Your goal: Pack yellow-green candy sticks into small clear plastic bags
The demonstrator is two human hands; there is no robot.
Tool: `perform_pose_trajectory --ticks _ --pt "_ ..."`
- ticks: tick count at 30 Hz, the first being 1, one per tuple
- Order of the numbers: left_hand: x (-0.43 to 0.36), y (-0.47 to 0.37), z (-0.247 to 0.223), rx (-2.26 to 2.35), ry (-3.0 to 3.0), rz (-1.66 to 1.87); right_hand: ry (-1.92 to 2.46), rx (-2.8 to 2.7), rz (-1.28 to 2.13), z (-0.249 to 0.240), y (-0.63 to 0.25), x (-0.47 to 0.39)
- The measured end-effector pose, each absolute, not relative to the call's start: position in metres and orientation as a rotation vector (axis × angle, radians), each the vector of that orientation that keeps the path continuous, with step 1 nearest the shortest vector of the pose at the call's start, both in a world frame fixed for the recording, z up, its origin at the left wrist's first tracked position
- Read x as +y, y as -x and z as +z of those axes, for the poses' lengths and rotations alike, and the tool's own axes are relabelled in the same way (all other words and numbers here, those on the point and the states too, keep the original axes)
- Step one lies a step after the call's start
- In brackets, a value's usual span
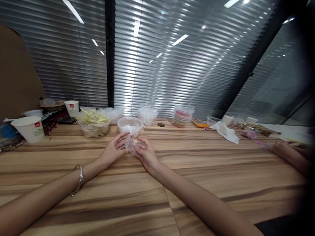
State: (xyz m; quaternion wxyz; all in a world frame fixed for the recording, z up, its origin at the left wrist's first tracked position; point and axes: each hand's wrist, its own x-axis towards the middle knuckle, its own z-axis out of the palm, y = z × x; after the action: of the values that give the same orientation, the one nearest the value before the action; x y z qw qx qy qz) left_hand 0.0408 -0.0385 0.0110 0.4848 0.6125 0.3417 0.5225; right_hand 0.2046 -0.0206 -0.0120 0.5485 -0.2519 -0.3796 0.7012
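Note:
Between my hands is a small clear plastic bag (129, 142), held just above the wooden table (113, 199). My left hand (114, 150), with a silver bangle at the wrist, pinches the bag's left side. On its other side, the thumb and fingers of my right hand (147, 154) close on the bag. A hint of something yellowish shows near the right fingertips, too small to name. Right behind my hands stands a round clear tub (130, 121) with whitish, see-through pieces in it.
A clear bowl of yellow strips (94, 124) and a paper cup (30, 128) stand left. Behind are clear plastic pieces (147, 115), a brown disc (161, 125) and stacked tubs (182, 116). Rightward lie an orange tool (202, 125), a white tissue (226, 132) and another person's hand (284, 150).

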Motion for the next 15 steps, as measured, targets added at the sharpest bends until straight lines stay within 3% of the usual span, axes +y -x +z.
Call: perform_pose_trajectory --ticks 15 --pt "-0.0373 -0.0388 0.0081 0.832 -1.427 1.287 0.603 -0.907 1.694 -0.0089 -0.2051 -0.0212"
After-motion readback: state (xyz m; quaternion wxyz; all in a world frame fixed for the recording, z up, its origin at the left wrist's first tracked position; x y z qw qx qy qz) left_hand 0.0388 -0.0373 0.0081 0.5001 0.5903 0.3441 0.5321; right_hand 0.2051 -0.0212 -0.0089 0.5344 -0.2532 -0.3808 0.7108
